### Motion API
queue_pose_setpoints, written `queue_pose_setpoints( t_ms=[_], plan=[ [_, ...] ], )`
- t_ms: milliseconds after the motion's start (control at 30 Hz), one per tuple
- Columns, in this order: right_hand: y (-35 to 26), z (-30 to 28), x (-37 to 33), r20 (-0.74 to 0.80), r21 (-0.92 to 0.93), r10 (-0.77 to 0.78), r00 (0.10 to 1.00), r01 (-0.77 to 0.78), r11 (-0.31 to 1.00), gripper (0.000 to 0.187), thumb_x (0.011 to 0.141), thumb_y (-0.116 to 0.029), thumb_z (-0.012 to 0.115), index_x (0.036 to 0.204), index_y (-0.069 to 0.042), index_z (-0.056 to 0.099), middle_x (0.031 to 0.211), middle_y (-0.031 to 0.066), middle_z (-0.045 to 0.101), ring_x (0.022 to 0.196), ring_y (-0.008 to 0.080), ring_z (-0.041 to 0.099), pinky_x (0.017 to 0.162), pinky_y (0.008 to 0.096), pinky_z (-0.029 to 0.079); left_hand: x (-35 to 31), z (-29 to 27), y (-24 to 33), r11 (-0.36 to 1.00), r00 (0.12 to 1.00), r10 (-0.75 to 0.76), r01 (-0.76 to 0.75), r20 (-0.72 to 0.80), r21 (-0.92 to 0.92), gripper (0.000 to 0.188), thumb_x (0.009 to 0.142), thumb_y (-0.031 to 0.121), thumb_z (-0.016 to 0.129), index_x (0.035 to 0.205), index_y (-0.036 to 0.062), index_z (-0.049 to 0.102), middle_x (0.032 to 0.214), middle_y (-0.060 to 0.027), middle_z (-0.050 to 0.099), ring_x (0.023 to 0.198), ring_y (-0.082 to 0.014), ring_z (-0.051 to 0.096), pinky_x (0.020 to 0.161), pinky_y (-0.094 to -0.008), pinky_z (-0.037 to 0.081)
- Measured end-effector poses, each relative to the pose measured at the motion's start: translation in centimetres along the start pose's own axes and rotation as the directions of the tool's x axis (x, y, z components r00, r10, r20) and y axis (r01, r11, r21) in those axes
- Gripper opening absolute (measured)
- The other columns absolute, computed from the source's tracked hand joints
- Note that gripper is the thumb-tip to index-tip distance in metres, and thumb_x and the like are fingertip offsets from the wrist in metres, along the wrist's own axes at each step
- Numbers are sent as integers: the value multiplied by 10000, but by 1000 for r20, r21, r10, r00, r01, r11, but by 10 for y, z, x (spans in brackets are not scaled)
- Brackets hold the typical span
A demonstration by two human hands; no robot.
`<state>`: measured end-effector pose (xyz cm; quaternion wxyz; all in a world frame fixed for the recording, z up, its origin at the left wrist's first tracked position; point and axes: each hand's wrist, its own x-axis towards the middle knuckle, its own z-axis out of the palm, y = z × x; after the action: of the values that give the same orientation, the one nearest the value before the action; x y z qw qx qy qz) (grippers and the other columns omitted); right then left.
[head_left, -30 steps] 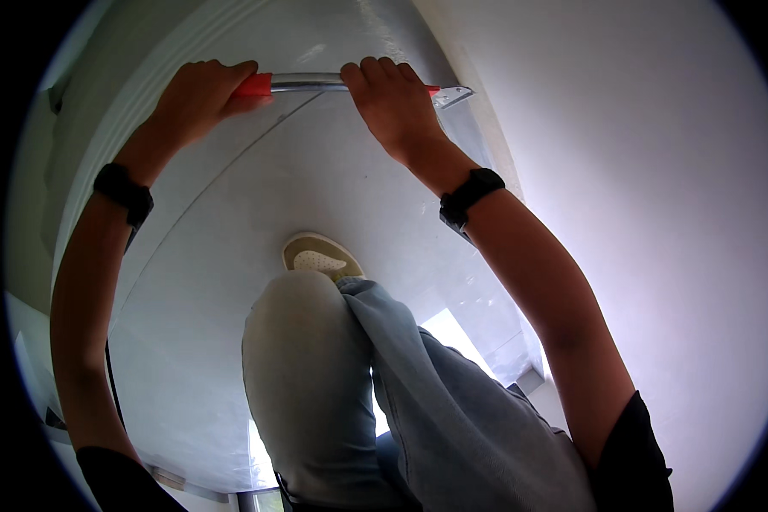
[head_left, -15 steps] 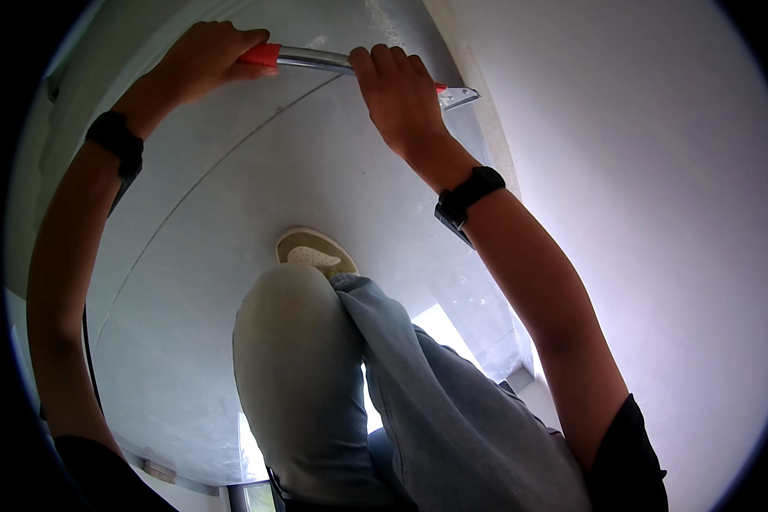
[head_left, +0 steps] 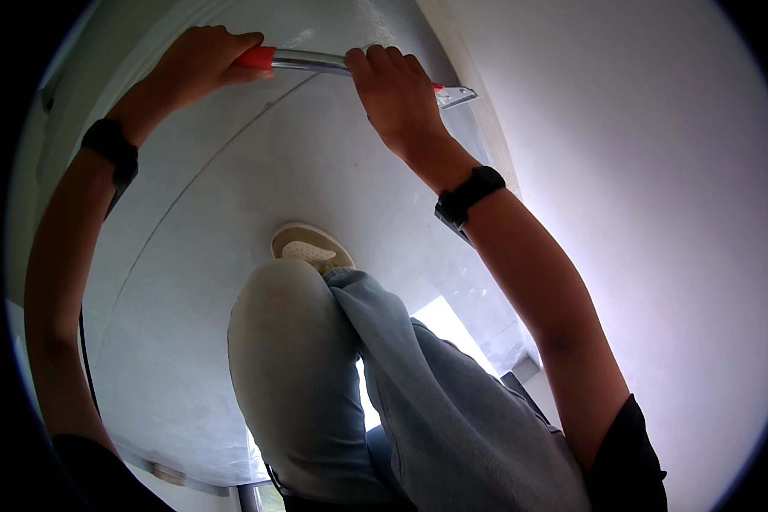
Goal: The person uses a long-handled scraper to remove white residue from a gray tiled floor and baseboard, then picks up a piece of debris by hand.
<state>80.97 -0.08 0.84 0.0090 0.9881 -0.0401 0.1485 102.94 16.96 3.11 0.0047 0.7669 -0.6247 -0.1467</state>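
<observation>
A long-handled scraper [head_left: 311,61] with a shiny metal shaft and red parts spans the gap between my hands at the top of the view. My left hand [head_left: 203,61] is closed round its red grip end. Further right, my right hand [head_left: 394,96] wraps the shaft close to the head. Past my right knuckles the flat metal head [head_left: 458,96] sticks out, its tip at the strip where the grey floor [head_left: 230,213] meets the white wall [head_left: 623,171]. The shaft under my right fingers is hidden.
My bent knee in pale jeans [head_left: 294,358] and a light-soled shoe [head_left: 312,246] are below my hands. A thin dark line [head_left: 183,192] curves across the floor. Bright light patches lie on the floor beside my legs. The wall rises along my right arm.
Both hands keep their hold on the scraper. My left hand and the scraper have shifted slightly left, and the view has moved a little over the floor.
</observation>
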Motion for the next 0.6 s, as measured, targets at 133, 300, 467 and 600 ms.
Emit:
queue_pose_setpoints(
  t_ms=[133, 300, 467, 600],
  plan=[
    [0, 1, -7, 40, 14, -15, 999, 14, 1000, 255, 722, -30, 682, 947, -76, 570, 826, 41, 577, 807, 197, 603, 738, 317, 498, -7, 8, 6, 1000, 1000, -20, 20, -2, 13, 441, 908, 498, 607, 1077, 92, 620, 788, -128, 691, 727, -301, 671, 677, -418, 527],
    [0, -5, -18, 87, -13, 6, 996, -5, 1000, 268, 716, -21, 686, 944, -79, 557, 832, 40, 575, 809, 195, 603, 747, 316, 498, -6, 13, 12, 997, 992, 75, -75, -97, 9, 395, 912, 450, 632, 1005, 69, 592, 726, -128, 649, 658, -293, 626, 624, -403, 482],
    [1, -7, -27, 116, 19, 2, 993, -4, 1000, 264, 722, -24, 681, 942, -80, 548, 830, 38, 565, 806, 194, 599, 742, 314, 496, -9, 15, 24, 999, 999, 29, -30, -30, -30, 396, 909, 454, 633, 1008, 72, 598, 738, -124, 658, 658, -292, 626, 630, -399, 489],
    [2, -10, -41, 118, 19, 9, 993, -11, 1000, 249, 726, -30, 677, 930, -83, 544, 827, 37, 563, 800, 193, 597, 734, 313, 495, -7, 18, 33, 997, 998, 68, -69, -17, -44, 418, 907, 475, 625, 1027, 74, 608, 740, -123, 665, 663, -288, 633, 639, -389, 500]
  ],
)
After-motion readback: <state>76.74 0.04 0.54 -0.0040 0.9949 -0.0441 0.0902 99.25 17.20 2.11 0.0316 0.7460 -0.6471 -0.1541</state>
